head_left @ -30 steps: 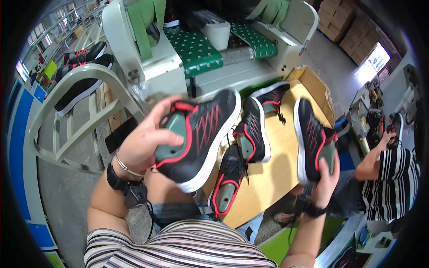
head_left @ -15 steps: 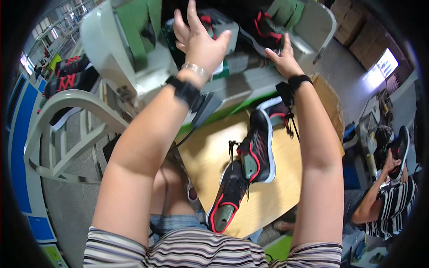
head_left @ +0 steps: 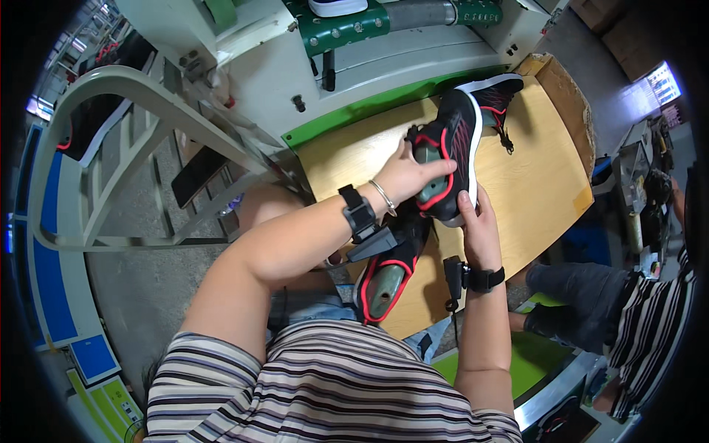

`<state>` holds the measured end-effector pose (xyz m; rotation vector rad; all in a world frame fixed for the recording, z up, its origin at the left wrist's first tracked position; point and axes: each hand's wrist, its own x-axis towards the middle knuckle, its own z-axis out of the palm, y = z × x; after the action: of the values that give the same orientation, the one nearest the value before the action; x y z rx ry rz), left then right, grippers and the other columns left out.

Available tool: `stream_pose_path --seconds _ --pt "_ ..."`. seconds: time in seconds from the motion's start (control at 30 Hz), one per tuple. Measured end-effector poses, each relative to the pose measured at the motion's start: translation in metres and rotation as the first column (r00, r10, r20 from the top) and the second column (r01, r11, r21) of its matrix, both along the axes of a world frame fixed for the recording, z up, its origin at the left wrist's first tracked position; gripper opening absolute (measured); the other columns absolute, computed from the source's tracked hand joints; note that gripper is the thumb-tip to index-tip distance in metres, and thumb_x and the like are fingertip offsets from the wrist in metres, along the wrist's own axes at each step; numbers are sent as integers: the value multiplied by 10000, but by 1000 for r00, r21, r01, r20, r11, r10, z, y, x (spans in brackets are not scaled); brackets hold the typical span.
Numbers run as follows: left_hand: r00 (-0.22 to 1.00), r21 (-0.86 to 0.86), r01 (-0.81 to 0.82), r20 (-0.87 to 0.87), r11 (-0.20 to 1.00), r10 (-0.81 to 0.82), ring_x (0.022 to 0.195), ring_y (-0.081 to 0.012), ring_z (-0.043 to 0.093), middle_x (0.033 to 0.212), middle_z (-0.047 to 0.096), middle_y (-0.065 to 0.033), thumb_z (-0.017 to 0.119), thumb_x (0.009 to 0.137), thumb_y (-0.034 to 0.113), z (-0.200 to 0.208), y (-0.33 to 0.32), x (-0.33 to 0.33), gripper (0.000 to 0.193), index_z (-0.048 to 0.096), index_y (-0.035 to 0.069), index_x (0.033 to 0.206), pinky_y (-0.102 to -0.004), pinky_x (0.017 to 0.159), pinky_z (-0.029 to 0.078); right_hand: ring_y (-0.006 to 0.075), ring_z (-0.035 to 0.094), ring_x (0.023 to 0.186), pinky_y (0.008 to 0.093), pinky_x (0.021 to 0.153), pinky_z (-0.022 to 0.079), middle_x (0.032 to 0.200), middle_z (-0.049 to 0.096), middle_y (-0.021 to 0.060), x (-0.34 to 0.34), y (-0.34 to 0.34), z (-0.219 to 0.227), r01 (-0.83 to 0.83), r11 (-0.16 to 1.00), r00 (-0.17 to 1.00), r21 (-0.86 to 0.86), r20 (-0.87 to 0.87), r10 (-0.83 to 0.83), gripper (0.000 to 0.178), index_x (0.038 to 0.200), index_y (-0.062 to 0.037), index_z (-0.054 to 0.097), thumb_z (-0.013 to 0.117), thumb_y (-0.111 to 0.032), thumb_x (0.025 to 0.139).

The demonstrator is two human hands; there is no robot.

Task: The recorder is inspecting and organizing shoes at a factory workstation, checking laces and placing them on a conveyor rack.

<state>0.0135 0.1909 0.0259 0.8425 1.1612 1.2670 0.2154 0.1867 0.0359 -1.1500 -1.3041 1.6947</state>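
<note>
Both hands are gripping one black sneaker (head_left: 450, 159) with red trim and a white sole, holding it up above the wooden worktop (head_left: 539, 184). Her left hand (head_left: 410, 173) is wrapping over the heel and collar, while the right hand (head_left: 478, 225) is pressing fingers against the sole from below. A grey-green last is showing in the shoe's opening. A second matching sneaker (head_left: 388, 277) is lying on the worktop near the person's lap, also with a last inside, and a third (head_left: 496, 94) is resting at the worktop's far edge. Half a second ago both arms were stretching up to the green conveyor (head_left: 369, 22); now they are back down over the worktop, closed on the sneaker.
</note>
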Motion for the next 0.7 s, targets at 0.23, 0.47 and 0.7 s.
stream_pose_path --seconds 0.23,0.47,0.7 --pt "959 195 -135 -222 971 178 1122 -190 633 1258 630 -132 770 881 28 91 -117 -76 594 403 -16 1346 -320 958 529 281 306 1520 386 1218 253 1610 370 182 -11 -65 35 -290 869 945 401 264 193 585 1566 -98 398 571 -62 1009" --pt "727 54 -189 -664 981 176 1305 -357 490 1365 465 -260 788 865 217 -37 -188 -72 860 241 -13 1487 -415 1101 410 238 602 1096 352 997 464 1224 672 111 -8 -51 -16 -430 680 868 593 479 132 282 1187 -53 698 604 34 936" --pt "865 44 -141 -481 989 144 1404 -366 400 1444 401 -260 795 884 367 -4 -180 -103 951 229 3 1556 -409 1175 341 115 645 775 252 714 524 885 694 47 6 -91 36 -57 998 997 -17 -47 57 144 1023 -9 681 743 -43 897"
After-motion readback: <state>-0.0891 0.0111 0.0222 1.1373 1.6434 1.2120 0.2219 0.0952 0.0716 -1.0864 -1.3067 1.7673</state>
